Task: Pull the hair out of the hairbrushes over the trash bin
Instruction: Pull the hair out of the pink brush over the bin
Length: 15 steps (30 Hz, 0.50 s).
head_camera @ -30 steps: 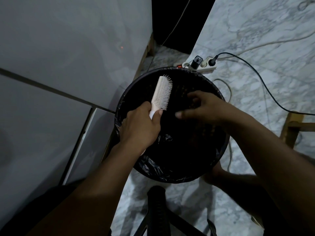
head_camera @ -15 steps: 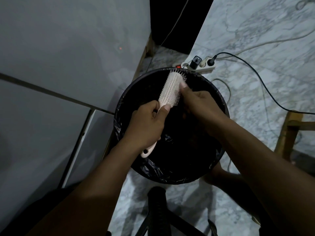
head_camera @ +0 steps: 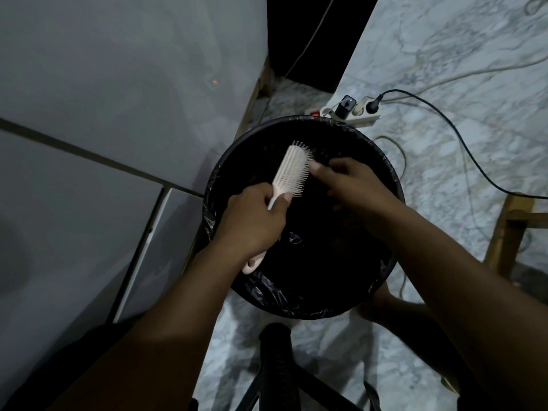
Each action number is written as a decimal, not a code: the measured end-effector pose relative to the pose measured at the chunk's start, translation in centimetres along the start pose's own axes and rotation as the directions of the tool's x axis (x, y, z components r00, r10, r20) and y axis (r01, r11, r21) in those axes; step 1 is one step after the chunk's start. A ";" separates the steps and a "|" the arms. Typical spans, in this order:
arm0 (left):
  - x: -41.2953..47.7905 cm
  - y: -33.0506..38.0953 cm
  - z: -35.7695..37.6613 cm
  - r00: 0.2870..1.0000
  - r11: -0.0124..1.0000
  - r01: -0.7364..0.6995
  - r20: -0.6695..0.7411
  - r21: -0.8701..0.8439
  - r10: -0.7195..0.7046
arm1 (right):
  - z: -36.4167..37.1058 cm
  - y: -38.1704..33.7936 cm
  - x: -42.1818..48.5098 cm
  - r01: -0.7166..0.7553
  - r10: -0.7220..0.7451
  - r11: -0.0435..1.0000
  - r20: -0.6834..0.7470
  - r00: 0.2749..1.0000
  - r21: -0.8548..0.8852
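A pale pink hairbrush (head_camera: 290,172) is held over the round black trash bin (head_camera: 394,185), which is lined with a black bag. My left hand (head_camera: 252,221) is shut around the brush's handle, whose end sticks out below my wrist. The bristles face right. My right hand (head_camera: 353,185) is beside the brush head, its thumb and fingertips pinched together at the bristles. Whether there is hair between the fingers is too dark to tell.
A white power strip (head_camera: 353,114) with plugs and cables lies on the marble floor behind the bin. A grey wall is on the left. A wooden stool leg (head_camera: 504,238) stands at right. A black stand (head_camera: 275,366) is below the bin, by my foot (head_camera: 382,304).
My right hand went from hanging over the bin to the brush's bristles, and has slid a little down them. The brush head has tilted back to the left.
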<state>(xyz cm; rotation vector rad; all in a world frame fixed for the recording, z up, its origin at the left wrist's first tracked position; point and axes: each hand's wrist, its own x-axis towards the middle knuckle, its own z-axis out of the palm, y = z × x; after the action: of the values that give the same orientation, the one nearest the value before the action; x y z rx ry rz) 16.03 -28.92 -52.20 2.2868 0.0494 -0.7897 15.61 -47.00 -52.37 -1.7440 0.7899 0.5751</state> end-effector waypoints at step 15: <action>-0.5 1.1 -0.5 0.951 0.972 0.017 0.305 -0.233 0.057 | -0.7 0.6 1.7 -0.119 0.233 0.766 -0.101 0.967 0.632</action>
<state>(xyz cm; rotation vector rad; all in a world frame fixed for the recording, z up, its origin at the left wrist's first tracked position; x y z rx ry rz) 16.19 -29.34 -50.98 1.9187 -0.0239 -1.0652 16.29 -48.18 -53.70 -1.1123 1.1307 0.2326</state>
